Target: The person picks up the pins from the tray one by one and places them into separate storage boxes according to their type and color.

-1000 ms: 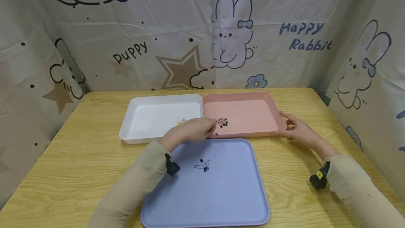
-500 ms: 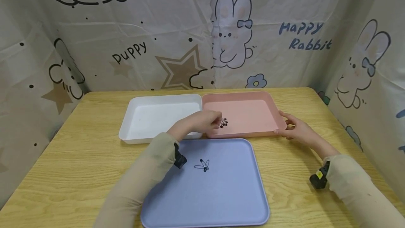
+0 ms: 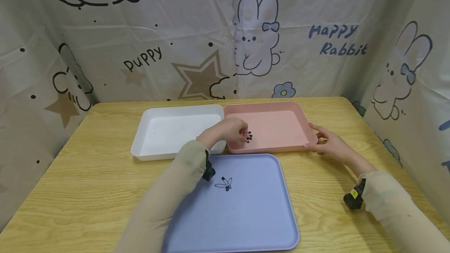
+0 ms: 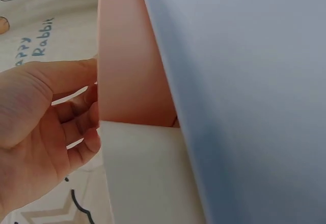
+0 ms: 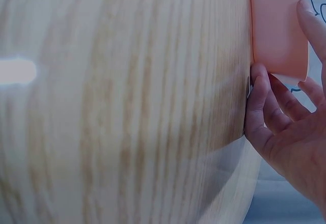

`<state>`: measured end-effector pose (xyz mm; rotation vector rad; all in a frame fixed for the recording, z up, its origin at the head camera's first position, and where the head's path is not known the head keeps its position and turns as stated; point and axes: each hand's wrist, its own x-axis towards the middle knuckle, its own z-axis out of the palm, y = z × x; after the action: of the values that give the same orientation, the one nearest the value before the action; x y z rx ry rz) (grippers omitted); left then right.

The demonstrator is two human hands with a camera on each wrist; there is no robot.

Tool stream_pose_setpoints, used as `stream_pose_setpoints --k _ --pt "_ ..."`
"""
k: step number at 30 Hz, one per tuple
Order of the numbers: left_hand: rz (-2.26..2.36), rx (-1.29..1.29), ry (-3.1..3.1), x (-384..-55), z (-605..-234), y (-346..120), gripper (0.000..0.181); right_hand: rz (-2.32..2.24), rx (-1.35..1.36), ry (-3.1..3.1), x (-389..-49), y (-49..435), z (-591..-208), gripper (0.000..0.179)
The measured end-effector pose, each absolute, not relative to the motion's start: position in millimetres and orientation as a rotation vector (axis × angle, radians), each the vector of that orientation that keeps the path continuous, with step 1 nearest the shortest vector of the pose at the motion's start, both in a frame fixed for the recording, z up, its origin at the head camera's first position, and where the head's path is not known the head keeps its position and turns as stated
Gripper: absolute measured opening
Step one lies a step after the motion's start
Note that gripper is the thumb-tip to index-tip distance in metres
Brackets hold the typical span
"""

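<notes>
In the head view my left hand (image 3: 230,129) reaches into the left end of the pink tray (image 3: 274,124). Its thumb and index pinch by a small cluster of black safety pins (image 3: 249,136); the pin at the fingertips is mostly hidden. The left wrist view shows the left hand's curled fingers (image 4: 81,114) against the tray wall, tips out of sight. My right hand (image 3: 330,143) holds the pink tray's near right corner, thumb in front and fingers round the side. More black safety pins (image 3: 224,184) lie crossed on the blue tray (image 3: 253,214).
A white tray (image 3: 168,132) stands against the pink one on the left; a bit of yellow shows beside my left wrist. The wooden table (image 3: 88,175) lies beneath everything. A printed cloth (image 3: 197,18) closes the back and sides.
My left hand has moved right and slightly away from me, toward the black pins. The lone pin seen below its fingers has left that spot. My right hand stays at the tray corner.
</notes>
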<state>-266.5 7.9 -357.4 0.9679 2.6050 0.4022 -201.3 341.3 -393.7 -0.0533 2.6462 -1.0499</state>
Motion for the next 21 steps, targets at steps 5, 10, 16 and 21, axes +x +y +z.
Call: stream_pose_setpoints --k 5,10,16,21 --pt "0.360 0.962 2.621 -275.9 -361.0 14.5 0.007 -1.049 -0.070 2.655 -200.3 341.0 -392.5 0.092" --pt "0.351 0.903 2.625 -283.0 -362.9 17.2 0.007 -1.050 -0.071 2.653 -200.9 340.5 -392.7 0.092" --pt "0.342 0.891 2.648 -290.6 -368.4 20.5 0.009 -1.054 -0.068 2.654 -200.8 339.9 -392.2 0.093" --pt "0.318 0.904 2.673 -294.3 -373.8 23.6 0.009 -1.041 -0.062 2.661 -200.4 340.6 -392.5 0.093"
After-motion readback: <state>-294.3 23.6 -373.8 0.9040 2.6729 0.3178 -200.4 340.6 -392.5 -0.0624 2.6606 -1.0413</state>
